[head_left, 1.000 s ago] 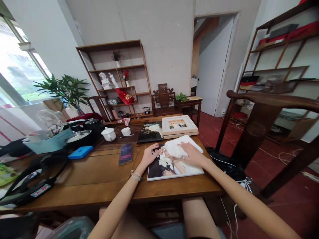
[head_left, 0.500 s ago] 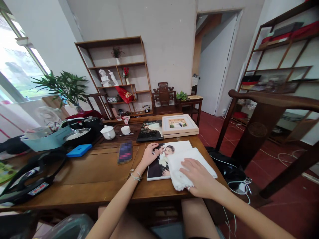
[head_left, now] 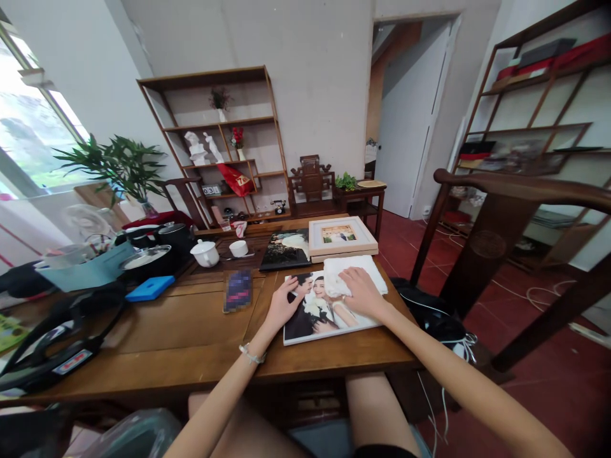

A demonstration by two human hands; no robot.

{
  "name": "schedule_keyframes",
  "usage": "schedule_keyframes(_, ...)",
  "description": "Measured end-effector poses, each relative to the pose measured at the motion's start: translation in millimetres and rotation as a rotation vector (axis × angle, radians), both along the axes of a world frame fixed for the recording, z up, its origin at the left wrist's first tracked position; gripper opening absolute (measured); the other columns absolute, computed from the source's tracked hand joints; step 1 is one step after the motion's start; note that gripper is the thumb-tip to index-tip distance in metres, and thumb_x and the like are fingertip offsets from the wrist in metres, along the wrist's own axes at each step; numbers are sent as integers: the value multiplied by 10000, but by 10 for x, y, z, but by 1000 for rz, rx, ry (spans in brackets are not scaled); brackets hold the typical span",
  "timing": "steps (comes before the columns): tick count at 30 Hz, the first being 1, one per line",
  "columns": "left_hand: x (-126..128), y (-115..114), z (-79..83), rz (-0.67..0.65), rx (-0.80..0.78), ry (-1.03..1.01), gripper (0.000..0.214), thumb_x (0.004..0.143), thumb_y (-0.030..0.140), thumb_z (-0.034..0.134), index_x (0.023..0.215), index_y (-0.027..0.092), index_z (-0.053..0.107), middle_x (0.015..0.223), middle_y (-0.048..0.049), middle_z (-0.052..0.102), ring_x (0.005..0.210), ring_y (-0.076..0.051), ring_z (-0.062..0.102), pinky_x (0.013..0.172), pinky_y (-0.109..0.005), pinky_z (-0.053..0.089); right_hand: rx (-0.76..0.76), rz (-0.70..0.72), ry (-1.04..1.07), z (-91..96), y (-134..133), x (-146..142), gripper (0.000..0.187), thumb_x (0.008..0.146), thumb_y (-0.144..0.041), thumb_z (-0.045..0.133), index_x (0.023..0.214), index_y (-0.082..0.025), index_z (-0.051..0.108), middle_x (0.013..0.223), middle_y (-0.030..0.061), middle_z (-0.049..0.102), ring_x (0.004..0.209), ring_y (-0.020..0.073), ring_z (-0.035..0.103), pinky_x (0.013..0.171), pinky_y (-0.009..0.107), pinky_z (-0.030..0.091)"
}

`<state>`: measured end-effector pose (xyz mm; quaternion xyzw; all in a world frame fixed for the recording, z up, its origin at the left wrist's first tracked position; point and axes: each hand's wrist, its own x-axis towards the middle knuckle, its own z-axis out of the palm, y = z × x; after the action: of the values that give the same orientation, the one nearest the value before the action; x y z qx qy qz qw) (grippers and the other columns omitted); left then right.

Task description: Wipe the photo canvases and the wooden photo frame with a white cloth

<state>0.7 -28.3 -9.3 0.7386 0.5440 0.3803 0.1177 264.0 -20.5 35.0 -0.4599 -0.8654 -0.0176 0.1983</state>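
A wedding photo panel (head_left: 312, 315) lies flat on the wooden table in front of me, its picture facing up. My right hand (head_left: 365, 292) presses a folded white cloth (head_left: 377, 270) onto the panel's upper right part, with the fingers bent over the cloth. The cloth covers the top right of the picture and reaches towards the frames behind. At the panel's left edge rests my left hand (head_left: 285, 302), thumb and fingers spread apart, holding nothing.
Behind the panel lie a dark photo panel (head_left: 286, 249) and stacked light wooden picture frames (head_left: 342, 238). A phone (head_left: 237, 291), a blue box (head_left: 150, 289), a white teapot (head_left: 205, 253), a white cup (head_left: 238, 248) and headphones (head_left: 62, 337) are to the left. A wooden chair (head_left: 491, 235) stands at right.
My right hand has slid the cloth away from me, from the panel's lower right to its upper right, uncovering the lower right of the picture. My left hand stays at the left edge.
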Motion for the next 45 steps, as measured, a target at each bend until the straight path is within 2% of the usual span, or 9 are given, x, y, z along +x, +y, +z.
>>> schedule_keyframes(4, 44, -52, -59, -7, -14, 4, 489, 808, 402, 618, 1239, 172, 600, 1395, -132, 515, 1365, -295, 386, 1135, -462, 292, -6, 30, -19, -60, -244, -1, 447, 722, -230, 590, 1165, -170, 569, 1251, 159, 529, 1223, 344, 378, 1044, 520, 241)
schedule_keyframes(9, 12, -3, -111, -71, 8, 0, 506, 783, 285, 616, 1274, 172, 570, 1409, -140, 488, 1372, -297, 368, 1139, -486, 274, 7, 408, -73, -89, -681, 92, 576, 607, -205, 645, 1178, -215, 566, 1356, 126, 479, 1324, 346, 308, 1105, 536, 156)
schedule_keyframes(12, 0, 11, -117, -87, 0, 3, 541, 753, 244, 629, 1282, 153, 562, 1409, -151, 482, 1383, -298, 349, 1148, -471, 264, -35, 538, -58, -61, -687, 174, 593, 593, -194, 629, 1183, -204, 570, 1382, 123, 475, 1326, 321, 339, 1115, 503, 189)
schedule_keyframes(16, 14, -6, -86, -78, -13, 5, 495, 797, 333, 626, 1261, 167, 577, 1401, -145, 490, 1374, -293, 367, 1142, -461, 275, -92, 371, 25, -1, -239, 221, 573, 641, -178, 571, 1214, -173, 583, 1367, 125, 516, 1322, 284, 378, 1113, 457, 243)
schedule_keyframes(22, 36, -37, -29, -62, -25, 13, 498, 818, 386, 617, 1268, 179, 569, 1412, -133, 484, 1367, -288, 380, 1139, -453, 280, -126, 40, 71, 15, 329, 128, 662, 749, -212, 492, 1400, -116, 419, 1483, 151, 384, 1403, 310, 245, 1125, 524, 175)
schedule_keyframes(27, 35, -51, -2, -56, -35, 17, 482, 825, 398, 608, 1255, 183, 580, 1410, -130, 488, 1372, -285, 372, 1141, -443, 278, -140, 66, 24, -107, 10, 141, 612, 720, -231, 550, 1328, -164, 518, 1483, 121, 394, 1411, 344, 199, 1125, 553, 121)
schedule_keyframes(34, 35, -53, 5, -63, -37, 34, 504, 827, 385, 603, 1276, 163, 560, 1415, -143, 476, 1378, -291, 359, 1145, -448, 272, -47, 439, -60, -143, -729, 461, 638, 600, -185, 582, 1237, -218, 569, 1506, 72, 365, 1430, 318, 153, 1138, 550, 85)
schedule_keyframes(38, 29, -49, 4, -75, -52, 49, 511, 828, 385, 600, 1284, 160, 554, 1423, -145, 467, 1386, -289, 348, 1149, -443, 267, -84, 467, 17, 9, -556, 501, 577, 654, -195, 542, 1230, -205, 574, 1447, 77, 453, 1408, 281, 247, 1144, 505, 138)
schedule_keyframes(45, 34, -68, 46, -84, -58, 76, 514, 837, 387, 586, 1293, 151, 542, 1442, -141, 451, 1370, -283, 377, 1143, -441, 280, -171, 79, 15, 141, 147, 91, 648, 769, -252, 493, 1406, -153, 423, 1487, 136, 383, 1402, 323, 243, 1121, 556, 146)
